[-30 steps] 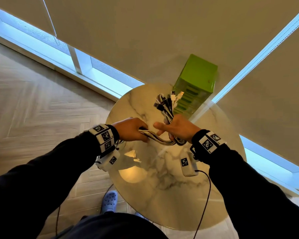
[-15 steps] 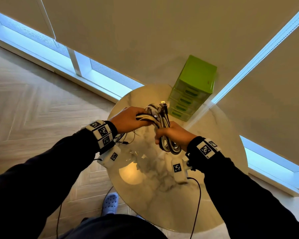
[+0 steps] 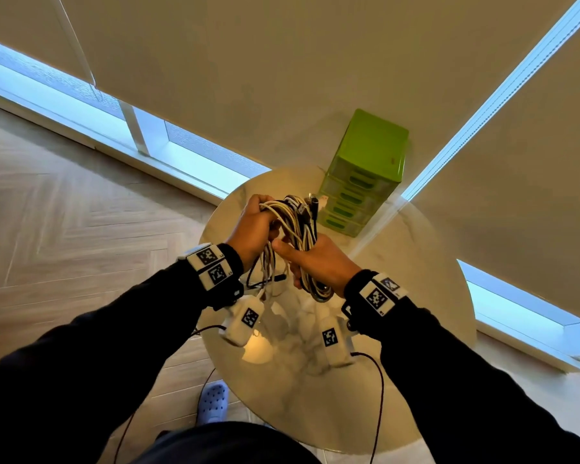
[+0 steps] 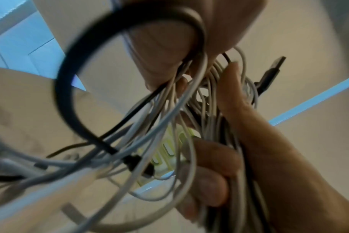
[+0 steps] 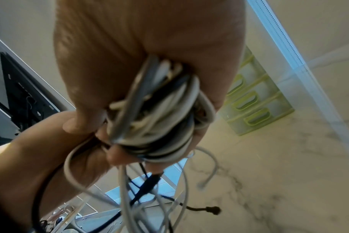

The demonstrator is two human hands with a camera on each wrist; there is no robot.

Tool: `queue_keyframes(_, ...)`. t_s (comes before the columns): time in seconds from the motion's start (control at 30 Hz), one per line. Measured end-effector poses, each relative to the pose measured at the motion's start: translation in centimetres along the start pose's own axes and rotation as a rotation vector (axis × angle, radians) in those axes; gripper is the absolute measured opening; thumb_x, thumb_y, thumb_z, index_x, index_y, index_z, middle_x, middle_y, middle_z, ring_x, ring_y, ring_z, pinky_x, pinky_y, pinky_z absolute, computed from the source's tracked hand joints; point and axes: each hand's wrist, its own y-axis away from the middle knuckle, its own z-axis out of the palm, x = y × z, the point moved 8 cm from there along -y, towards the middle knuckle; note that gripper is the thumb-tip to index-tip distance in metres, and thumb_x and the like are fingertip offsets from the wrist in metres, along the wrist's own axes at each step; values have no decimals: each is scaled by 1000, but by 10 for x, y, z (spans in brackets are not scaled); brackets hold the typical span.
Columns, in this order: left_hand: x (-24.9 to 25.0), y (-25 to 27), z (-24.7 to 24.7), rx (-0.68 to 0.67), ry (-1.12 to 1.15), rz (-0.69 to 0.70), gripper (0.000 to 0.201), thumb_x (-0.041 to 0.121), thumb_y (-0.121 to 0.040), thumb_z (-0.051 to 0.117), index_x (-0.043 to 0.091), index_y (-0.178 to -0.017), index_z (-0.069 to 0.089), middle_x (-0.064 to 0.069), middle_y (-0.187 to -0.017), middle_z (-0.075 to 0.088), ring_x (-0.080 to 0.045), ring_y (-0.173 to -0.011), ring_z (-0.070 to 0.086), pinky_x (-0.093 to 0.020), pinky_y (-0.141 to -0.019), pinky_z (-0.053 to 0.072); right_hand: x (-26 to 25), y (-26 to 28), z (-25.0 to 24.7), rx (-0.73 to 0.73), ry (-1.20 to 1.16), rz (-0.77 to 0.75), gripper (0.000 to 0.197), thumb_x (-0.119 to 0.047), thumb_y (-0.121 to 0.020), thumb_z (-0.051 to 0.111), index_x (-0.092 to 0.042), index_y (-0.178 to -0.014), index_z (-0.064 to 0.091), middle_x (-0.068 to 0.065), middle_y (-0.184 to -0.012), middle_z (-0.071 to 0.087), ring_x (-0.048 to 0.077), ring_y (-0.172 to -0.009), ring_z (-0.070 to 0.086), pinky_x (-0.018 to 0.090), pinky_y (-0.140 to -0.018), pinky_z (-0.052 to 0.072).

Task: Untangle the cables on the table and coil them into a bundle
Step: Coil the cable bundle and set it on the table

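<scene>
A bundle of white and black cables (image 3: 302,229) is held in the air above the round marble table (image 3: 399,329). My right hand (image 3: 312,259) grips the coiled part of the bundle (image 5: 161,113), its fingers wrapped round it. My left hand (image 3: 255,222) grips the loose strands at the upper left of the bundle (image 4: 181,88). The two hands touch. Several plug ends (image 3: 310,204) stick up at the top. Loose cable tails (image 3: 265,272) hang below the hands toward the table, one ending in a black plug (image 5: 214,210).
A green drawer box (image 3: 365,172) stands at the table's far edge, just beyond the hands. Beige roller blinds (image 3: 282,78) hang behind it. Herringbone wood floor (image 3: 64,212) lies to the left, and a blue clog (image 3: 213,401) shows below the table's near edge.
The bundle turned from lying across between the hands to standing upright. My left hand rose and moved up to the top of it, close against my right hand.
</scene>
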Motion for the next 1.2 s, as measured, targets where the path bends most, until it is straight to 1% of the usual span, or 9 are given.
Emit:
queue_keyframes(0.1, -1, 5, 6, 28, 95, -34, 20, 4, -99, 42, 10, -111, 56, -8, -85, 63, -19, -72, 59, -28, -61, 52, -6, -2, 1, -12, 68, -8, 30, -40, -84, 77, -16, -101, 70, 1, -55, 66, 20, -49, 59, 29, -54, 54)
queue_keyframes(0.3, -9, 9, 12, 23, 172, -77, 30, 8, -98, 48, 4, -127, 51, -17, -101, 63, -30, -92, 62, -44, -82, 52, 7, -11, -2, -62, 160, 32, 37, -41, -75, 84, -9, -89, 74, 15, -64, 69, 23, -53, 61, 36, -67, 55)
queue_keyframes(0.43, -15, 9, 14, 35, 288, -95, 34, 7, -100, 45, 10, -133, 49, -14, -105, 65, -30, -98, 65, -40, -82, 55, 10, -23, -3, 20, 194, 39, 38, -41, -59, 85, -23, -91, 77, 1, -82, 76, 19, -79, 73, 46, -86, 59)
queue_keyframes(0.6, -9, 4, 20, 12, 407, -90, 45, 2, -101, 40, 18, -143, 45, -11, -116, 65, -26, -104, 65, -38, -92, 54, -1, -28, -6, 154, 131, -46, 52, -34, -51, 83, -25, -101, 72, 0, -88, 76, 15, -83, 73, 45, -81, 61)
queue_keyframes(0.77, -5, 4, 27, 6, 364, -70, 42, -1, -100, 41, 8, -139, 53, -10, -112, 67, -23, -106, 64, -39, -99, 51, 4, -21, -2, 121, -82, -36, 38, 8, -71, 68, -15, -101, 71, 15, -97, 74, 31, -97, 70, 53, -93, 55)
queue_keyframes(0.9, -2, 3, 34, -60, 248, -74, 42, -3, -97, 42, 4, -135, 56, -17, -125, 66, -28, -116, 63, -42, -105, 50, 18, -17, -3, 128, -203, -3, 35, -1, -68, 73, -17, -99, 72, 12, -96, 75, 32, -97, 70, 55, -93, 55)
queue_keyframes(1.03, 2, 8, 41, -201, 46, -34, 57, -5, -91, 47, 11, -146, 43, -6, -123, 61, -19, -115, 56, -26, -91, 48, 32, -8, -16, 193, -354, 71, 20, 3, -76, 68, -12, -90, 69, 13, -77, 68, 37, -81, 67, 57, -86, 54)
queue_keyframes(1.1, 0, 13, 48, -301, -44, -7, 71, 6, -92, 63, 16, -153, 29, 1, -127, 58, -10, -115, 57, -23, -94, 48, 34, -5, -22, 227, -352, 51, 25, 6, -78, 66, -13, -94, 69, 13, -81, 70, 36, -83, 67, 52, -83, 56)
queue_keyframes(1.2, -2, 16, 54, -355, -182, 34, 107, 50, -74, 83, 24, -157, 21, 1, -139, 55, -12, -124, 57, -30, -102, 49, 30, -3, -19, 184, -186, -8, 33, 1, -74, 71, -15, -102, 71, 16, -97, 73, 34, -93, 69, 51, -88, 57)
